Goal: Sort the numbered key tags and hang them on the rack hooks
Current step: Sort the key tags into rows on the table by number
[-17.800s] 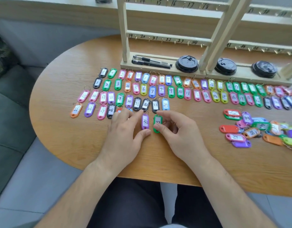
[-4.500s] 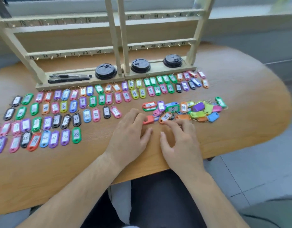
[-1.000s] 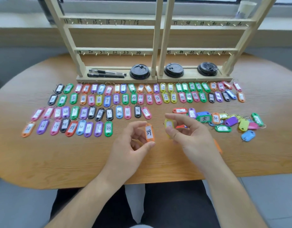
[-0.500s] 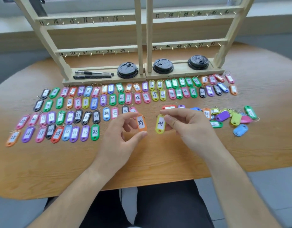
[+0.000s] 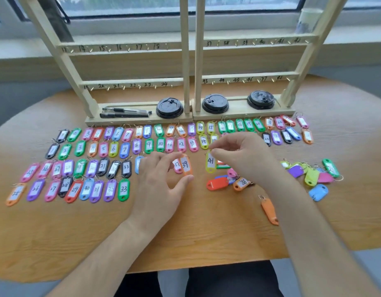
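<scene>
My left hand (image 5: 161, 185) pinches an orange tag marked 39 (image 5: 186, 166) between thumb and fingers, just above the table. My right hand (image 5: 245, 155) pinches the top of a yellow tag marked 41 (image 5: 210, 162), which hangs upright. Several rows of numbered tags (image 5: 103, 148) lie in order on the table's left and middle. A loose heap of unsorted tags (image 5: 309, 172) lies to the right. The wooden rack (image 5: 191, 61) with numbered hooks stands at the back; its visible hooks are bare.
Black pens (image 5: 125, 112) and three black cup lids (image 5: 169, 107) rest on the rack's base. A red tag (image 5: 217, 183), an orange tag marked 38 (image 5: 241, 183) and a face-down orange tag (image 5: 269, 211) lie near my right forearm. The table's front edge (image 5: 206, 264) is near.
Both hands have moved forward toward the rows, still carrying tags 39 and 41. The view has tilted up a little toward the rack.
</scene>
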